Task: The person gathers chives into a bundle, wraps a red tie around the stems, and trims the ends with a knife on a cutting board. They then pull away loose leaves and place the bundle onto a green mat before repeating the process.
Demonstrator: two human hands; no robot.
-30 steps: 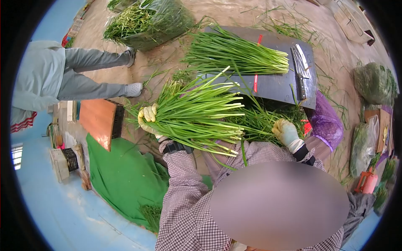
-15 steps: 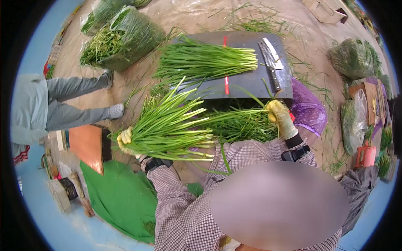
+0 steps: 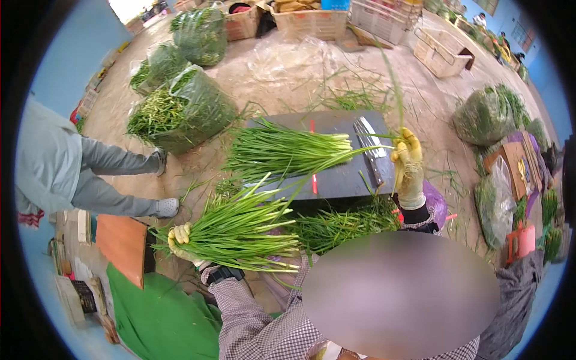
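Observation:
In a pale yellow glove, my left hand [image 3: 182,235] is closed round a thick bunch of Chinese chives [image 3: 246,231], the pale stem ends fanned out to the right. My right hand [image 3: 409,159], gloved too, is raised beside the board's right end, its fingers pinching a few loose chive blades [image 3: 375,148]. Another heap of chives [image 3: 288,147] lies on the dark grey board [image 3: 270,189], crossed by red marks. Right of that heap rests a knife [image 3: 372,159] with a shiny wide blade. Below the board's near edge is a pile of loose green blades [image 3: 342,231].
Bags stuffed with greens [image 3: 180,111] stand at the left, and another bag [image 3: 485,117] at the right. A person in grey trousers [image 3: 111,165] stands at left. Crates [image 3: 441,54] line the back. An orange board [image 3: 122,246] and green cloth [image 3: 159,312] lie lower left.
My right hand has risen from the board's near right corner to beside its right end, carrying the loose blades. The left hand keeps its bunch. The view has tilted up, showing more crates.

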